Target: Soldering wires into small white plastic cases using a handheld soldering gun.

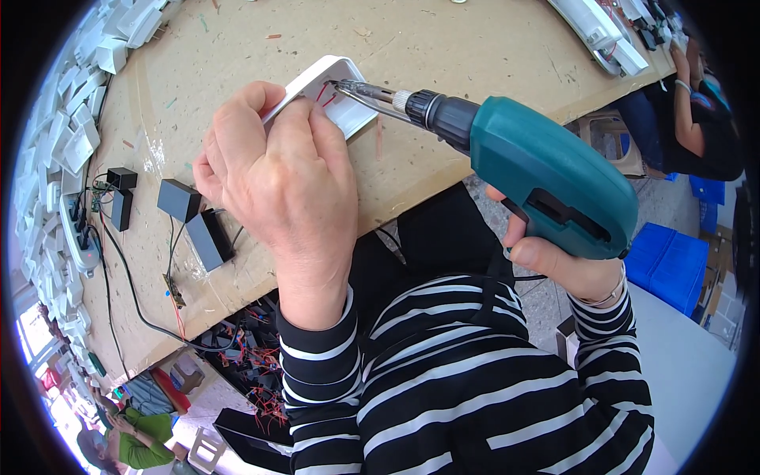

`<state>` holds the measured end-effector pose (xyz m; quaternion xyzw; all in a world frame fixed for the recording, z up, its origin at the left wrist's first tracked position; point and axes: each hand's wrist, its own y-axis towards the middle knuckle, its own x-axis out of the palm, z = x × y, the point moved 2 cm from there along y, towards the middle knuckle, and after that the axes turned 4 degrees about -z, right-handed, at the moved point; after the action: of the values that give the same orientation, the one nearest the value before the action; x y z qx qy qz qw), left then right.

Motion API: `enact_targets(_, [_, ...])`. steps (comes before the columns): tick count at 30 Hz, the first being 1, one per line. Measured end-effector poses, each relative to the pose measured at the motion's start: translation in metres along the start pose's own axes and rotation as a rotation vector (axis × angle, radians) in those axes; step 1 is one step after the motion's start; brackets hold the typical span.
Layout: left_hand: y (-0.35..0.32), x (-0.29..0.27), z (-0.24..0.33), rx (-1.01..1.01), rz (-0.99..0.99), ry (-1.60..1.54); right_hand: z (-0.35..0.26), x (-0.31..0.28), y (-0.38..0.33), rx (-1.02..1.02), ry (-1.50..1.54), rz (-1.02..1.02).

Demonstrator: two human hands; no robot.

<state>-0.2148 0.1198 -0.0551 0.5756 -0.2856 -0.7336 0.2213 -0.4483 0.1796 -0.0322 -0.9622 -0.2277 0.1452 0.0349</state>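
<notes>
My left hand (281, 162) is closed on a white plastic housing (360, 117), a shallow open box tilted up off the table. Thin red wires (322, 92) show inside it. In my right hand (554, 257) is a teal soldering gun (554, 162), its grip wrapped by my fingers. The gun's metal tip and thin feed tube reach into the housing beside the wires; whether the tip touches metal there cannot be made out. Just left of my left hand, two black boxes (179, 199) with cables lie on the table.
White plastic housings (79, 142) are heaped along the left edge of the table (443, 39). A small circuit board (174, 291) and black cables lie at the near left. Below the edge stands a box of black parts with red wires (257, 356). Other people sit at left and right.
</notes>
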Motion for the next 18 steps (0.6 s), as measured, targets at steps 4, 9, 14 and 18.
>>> enact_targets(4, [0.000, 0.000, -0.001, -0.002, -0.008, 0.000, -0.004, 0.000, 0.003, 0.011, -0.033, -0.003])
enact_targets(9, [0.000, 0.000, 0.000, -0.009, -0.008, -0.008, -0.008, 0.005, 0.008, 0.020, 0.012, 0.094])
enact_targets(14, [0.000, 0.001, -0.001, -0.017, -0.005, -0.013, -0.009, 0.007, 0.011, 0.002, 0.055, 0.189])
enact_targets(18, [0.000, 0.001, -0.001, -0.012, -0.002, -0.017, -0.008, 0.007, 0.011, -0.026, 0.055, 0.189])
